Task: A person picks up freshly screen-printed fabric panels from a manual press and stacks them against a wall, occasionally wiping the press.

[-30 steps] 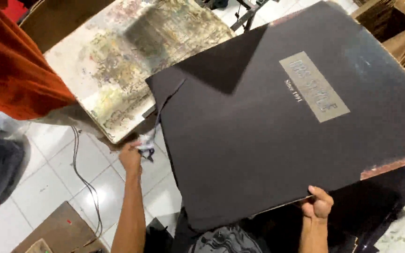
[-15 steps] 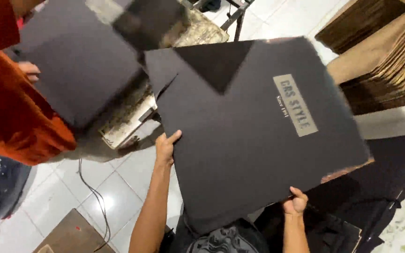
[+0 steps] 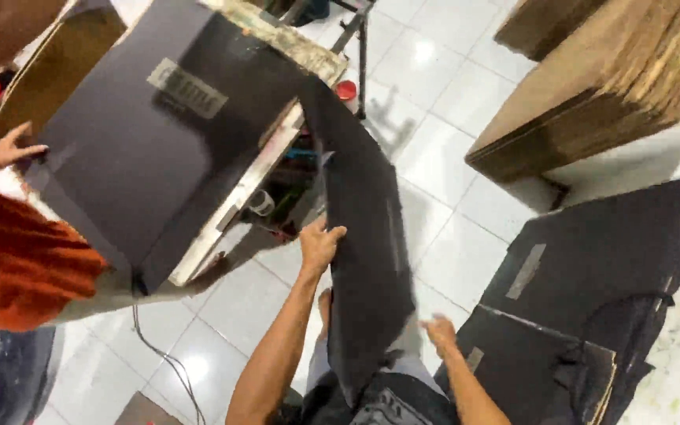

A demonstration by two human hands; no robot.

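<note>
I see the left hand [image 3: 320, 242] clamped on the near edge of a black sheet [image 3: 364, 260], thumb over the top, the sheet turned almost edge-on and hanging steeply between the two arms, from the bench corner down to the lap. The right hand [image 3: 439, 330] is at the sheet's lower right side, blurred; I cannot tell whether it grips or only touches. The hands are apart, one high on the left edge, one lower on the right. Just left stands the bench [image 3: 238, 193], its pale edge worn and stained, carrying a second black sheet [image 3: 143, 149] with a grey label patch [image 3: 186, 88]. Another person's hand [image 3: 8, 149] rests on that sheet's far left corner, above an orange sleeve [image 3: 21, 264]. Under the bench I make out clutter, a small clear cup [image 3: 261, 203] and a red-capped item [image 3: 346, 90] near a metal leg [image 3: 362, 55]. To the right, well apart, a tall stack of brown cardboard [image 3: 615, 86] sits on the floor, and nearer, a pile of black sheets [image 3: 592, 291] lies spread beside the right arm. The floor [image 3: 442, 102] is white glossy tile; a thin cable [image 3: 159, 358] trails across it lower left.
</note>
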